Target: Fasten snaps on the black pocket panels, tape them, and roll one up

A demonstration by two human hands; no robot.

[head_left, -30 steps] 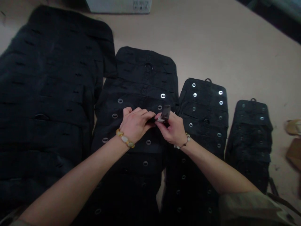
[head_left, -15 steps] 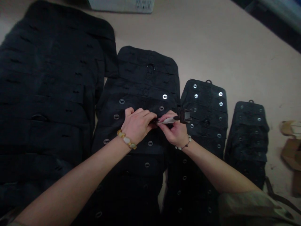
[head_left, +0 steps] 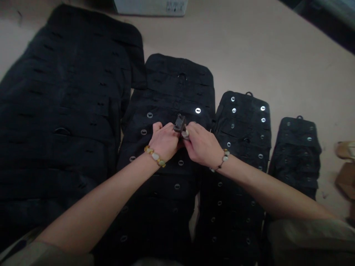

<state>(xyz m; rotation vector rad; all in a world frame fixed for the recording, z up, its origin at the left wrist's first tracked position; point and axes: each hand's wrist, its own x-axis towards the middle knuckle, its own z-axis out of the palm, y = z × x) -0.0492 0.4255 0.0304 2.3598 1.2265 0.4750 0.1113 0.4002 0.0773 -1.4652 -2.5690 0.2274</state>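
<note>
My right hand (head_left: 203, 144) is closed round a small hand tool (head_left: 180, 123) with a pale handle; its dark, blocky end points up and away. Against it, my left hand (head_left: 165, 140) is closed with the fingers curled down, and what they grip is hidden. Both hands meet over the middle column of overlapping black fabric pieces (head_left: 169, 90), at a spot where they cover the cloth. Oval metal eyelets (head_left: 198, 111) run along both sides of this column. The lower end of the tool is out of sight between my hands.
At left spreads a larger column of overlapping black pieces (head_left: 74, 92). Two narrower columns, one beside my right hand (head_left: 246, 114) and one farther right (head_left: 298, 144), carry eyelets too. A pale box (head_left: 149, 8) stands at the back; brown cardboard pieces (head_left: 346, 177) lie at right.
My right hand has rolled over, turning the tool's dark end from pointing right to pointing up between my hands. The whole view has shifted slightly.
</note>
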